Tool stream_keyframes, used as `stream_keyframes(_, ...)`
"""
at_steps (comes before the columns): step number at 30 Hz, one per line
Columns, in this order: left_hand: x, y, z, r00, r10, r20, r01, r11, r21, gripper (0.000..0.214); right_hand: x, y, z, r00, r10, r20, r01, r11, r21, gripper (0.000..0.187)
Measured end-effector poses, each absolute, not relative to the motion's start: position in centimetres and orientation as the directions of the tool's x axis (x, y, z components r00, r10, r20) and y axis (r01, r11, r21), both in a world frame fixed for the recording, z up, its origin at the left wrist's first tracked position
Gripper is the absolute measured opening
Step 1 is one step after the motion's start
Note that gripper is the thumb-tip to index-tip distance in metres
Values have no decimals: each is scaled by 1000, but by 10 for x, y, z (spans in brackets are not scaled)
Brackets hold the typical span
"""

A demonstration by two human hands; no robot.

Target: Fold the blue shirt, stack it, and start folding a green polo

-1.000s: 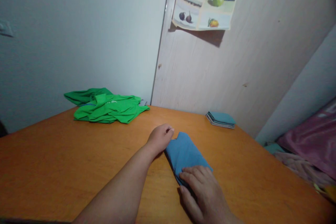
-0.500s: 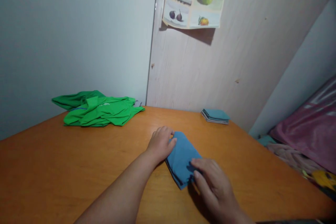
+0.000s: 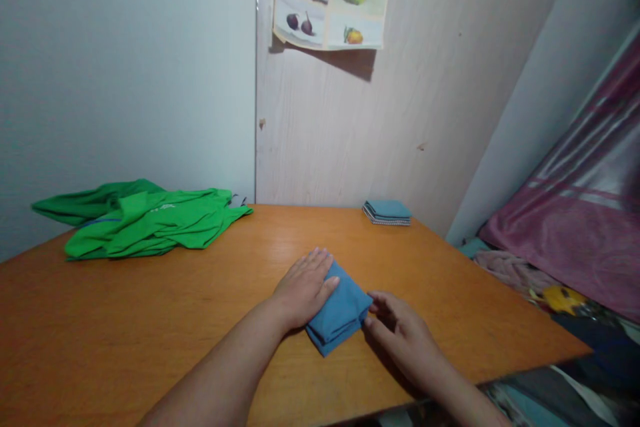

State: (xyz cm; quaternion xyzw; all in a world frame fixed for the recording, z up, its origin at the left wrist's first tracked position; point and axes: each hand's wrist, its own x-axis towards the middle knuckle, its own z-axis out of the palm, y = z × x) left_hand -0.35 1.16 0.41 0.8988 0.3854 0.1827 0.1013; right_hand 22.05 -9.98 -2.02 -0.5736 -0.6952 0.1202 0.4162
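1. Blue cloth (image 3: 345, 303): folded into a thick, layered packet, flat on the wooden table (image 3: 125, 320), mid-width, closer to the near edge than the far edge. One corner points at the near edge, another toward the right edge.
2. Left hand (image 3: 305, 287): palm down on the cloth's left side, fingers extended toward the table's far edge, thumb lying across the top face. Pressing flat, nothing clenched.
3. Right hand (image 3: 400, 330): at the cloth's right corner, thumb and fingertips curved around it. Fingertips at or just beside the fabric; cannot tell whether they pinch it.
4. Green garment (image 3: 155, 220): crumpled heap, small white print, at the table's far edge toward the left, against the wall. Well apart from both hands.
5. Folded stack (image 3: 387, 209): blue on top, checked layers below, near the table's far right corner.
6. Fruit poster (image 3: 330, 3): up on the wood-grain panel (image 3: 340, 127) behind the far edge; pears, green apple, two dark fruits, one orange fruit.
7. Past the table's right edge: shiny pink fabric (image 3: 565, 240), a rumpled mauve cloth (image 3: 510, 270), a yellow item (image 3: 563, 298), details unclear.
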Motion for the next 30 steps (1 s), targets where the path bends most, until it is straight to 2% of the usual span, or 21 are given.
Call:
stream_keyframes(4,-2,11,5,634,738,232,676,-674,299,73,209,-94,-9,31,911,412,710,270,-650,28)
stream_keyframes(9,0,9,4,635,741,216,691,-671,269,76,202,-82,-5,63,947,315,591,219,-777,20)
stream_keyframes(12,-1,8,6,639,742,203,696,-670,260,79,203,-77,-6,76,955,287,593,188,-783,21)
stream_keyframes(15,-1,6,7,655,729,199,688,-684,244,87,205,-77,-7,90,957,276,695,138,-705,16)
stream_keyframes(21,-2,3,8,681,708,187,674,-706,217,109,207,-84,-8,88,920,383,896,95,-434,13)
stream_keyframes(26,-2,2,13,686,712,149,673,-699,241,119,210,-84,-12,107,921,373,931,39,-364,11)
stream_keyframes(30,-1,1,15,681,718,144,673,-691,263,121,216,-84,-13,97,927,362,930,45,-366,11)
